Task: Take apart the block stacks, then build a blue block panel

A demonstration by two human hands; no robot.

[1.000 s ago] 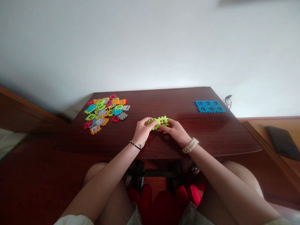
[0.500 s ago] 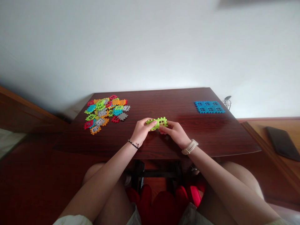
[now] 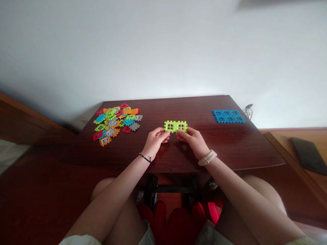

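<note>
Two lime-green window-shaped interlocking tiles, joined side by side into a strip, are held up over the near middle of the table. My left hand pinches the strip at its lower left edge, thumb in front. My right hand pinches its lower right part, thumb also in front. The fingers behind the strip are partly hidden. Toothed edges and both window openings face me.
On the dark wooden table, a loose pile of coloured interlocking tiles lies at the left. A joined blue panel of window tiles lies flat at the right. A white wall rises behind the table.
The green strip has been raised slightly away from me and to the right, and it now faces me more squarely. My fingers have shifted to its lower edge, uncovering both windows.
</note>
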